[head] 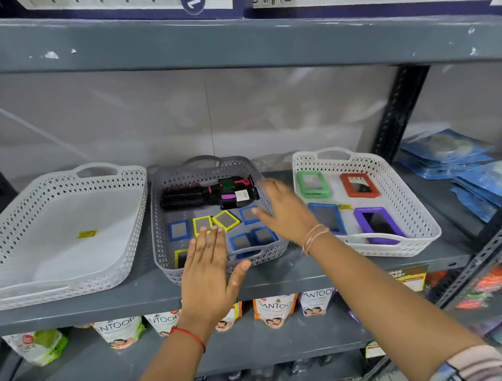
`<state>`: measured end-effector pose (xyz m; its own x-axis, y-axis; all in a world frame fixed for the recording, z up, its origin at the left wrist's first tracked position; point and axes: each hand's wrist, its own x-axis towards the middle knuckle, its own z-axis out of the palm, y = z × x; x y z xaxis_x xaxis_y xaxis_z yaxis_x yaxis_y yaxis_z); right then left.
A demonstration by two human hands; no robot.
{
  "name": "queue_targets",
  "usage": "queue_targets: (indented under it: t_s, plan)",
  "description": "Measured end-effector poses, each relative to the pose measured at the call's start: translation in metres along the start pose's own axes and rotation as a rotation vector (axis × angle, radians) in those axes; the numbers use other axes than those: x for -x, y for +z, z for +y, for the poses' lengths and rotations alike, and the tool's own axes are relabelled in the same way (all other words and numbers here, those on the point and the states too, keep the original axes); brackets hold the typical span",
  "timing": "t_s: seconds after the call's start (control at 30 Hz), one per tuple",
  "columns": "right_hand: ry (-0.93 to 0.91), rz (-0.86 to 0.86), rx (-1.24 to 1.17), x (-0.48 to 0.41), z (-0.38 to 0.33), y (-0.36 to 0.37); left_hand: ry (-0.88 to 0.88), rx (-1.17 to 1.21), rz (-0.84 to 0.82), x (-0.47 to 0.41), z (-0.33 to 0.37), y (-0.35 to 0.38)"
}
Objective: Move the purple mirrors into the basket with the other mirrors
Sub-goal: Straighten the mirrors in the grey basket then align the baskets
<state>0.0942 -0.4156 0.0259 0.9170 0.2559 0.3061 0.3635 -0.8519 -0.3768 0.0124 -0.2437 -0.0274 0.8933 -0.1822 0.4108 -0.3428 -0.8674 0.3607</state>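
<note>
A purple-framed mirror [379, 228] lies at the front right of the white basket [421, 205] on the right, beside green [313, 184], red [359, 184] and blue [328, 217] framed mirrors. The grey middle basket [158, 216] holds several small blue and yellow framed mirrors and black hairbrushes [183, 196]. My left hand [208, 276] hovers flat and open over the grey basket's front rim. My right hand [285, 211] is open, fingers spread, above the grey basket's right edge. Neither hand holds anything.
An empty white basket [56, 234] stands at the left of the shelf. Blue packets [469, 171] are stacked at the far right beyond a black upright post [395, 117]. Pouches line the shelf below, and boxed power strips sit on the shelf above.
</note>
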Motion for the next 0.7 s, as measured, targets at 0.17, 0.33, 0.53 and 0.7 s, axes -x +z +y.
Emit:
queue_targets:
  t_s: [0.17, 0.33, 0.53, 0.7]
  plan:
    - [-0.04, -0.257, 0.067, 0.004, 0.0, 0.017, 0.027, -0.05, -0.022, 0.0, -0.005, -0.002]
    - [-0.004, -0.327, 0.062, 0.003, 0.001, 0.02, 0.021, -0.085, -0.025, 0.0, -0.009, -0.002]
    - [0.001, -0.365, 0.078, 0.002, 0.0, 0.021, -0.025, -0.116, -0.035, 0.001, -0.015, -0.007]
    - [0.005, -0.378, 0.066, -0.001, 0.001, 0.021, -0.036, -0.131, -0.039, 0.002, -0.016, -0.008]
